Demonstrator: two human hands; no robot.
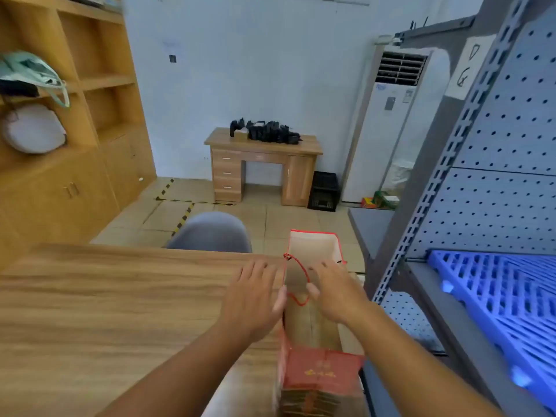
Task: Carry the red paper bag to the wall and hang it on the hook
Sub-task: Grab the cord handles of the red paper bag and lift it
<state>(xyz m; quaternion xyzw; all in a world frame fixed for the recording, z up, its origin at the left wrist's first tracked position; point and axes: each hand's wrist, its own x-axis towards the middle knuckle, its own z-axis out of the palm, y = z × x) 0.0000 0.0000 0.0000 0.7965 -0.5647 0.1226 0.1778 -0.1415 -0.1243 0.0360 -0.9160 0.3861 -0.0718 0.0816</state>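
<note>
Red paper, open at the top, was what I looked down into: the red paper bag (313,299) stood upright at the right edge of the table (105,302), close to its near right corner, with its printed front panel facing me and the brown inside showing. My left hand (252,299) lay spread and flat against the bag's left wall, fingers straight, holding nothing. My right hand (334,293) hovered over the open mouth, fingers loosely spread, thumb near the red cord handle (298,284) that drooped into the bag; it had not closed on the cord, as far as I could tell. Both hands were wide, neither gripping.

Beyond the table's far edge stood a grey chair (210,233), and further off a wooden desk (261,167) against the pale wall (255,70). A grey pegboard rack (496,164) rose just beside the bag on the right. No hook was visible to me anywhere in this view.

I judged I was at the very first step, steadying the bag and reaching for its handles, with the carrying and hanging yet undone. The next move called for gathering both cord loops together in one hand, lifting the bag clear of the table without tearing the paper, then finding the hook on the wall.
</note>
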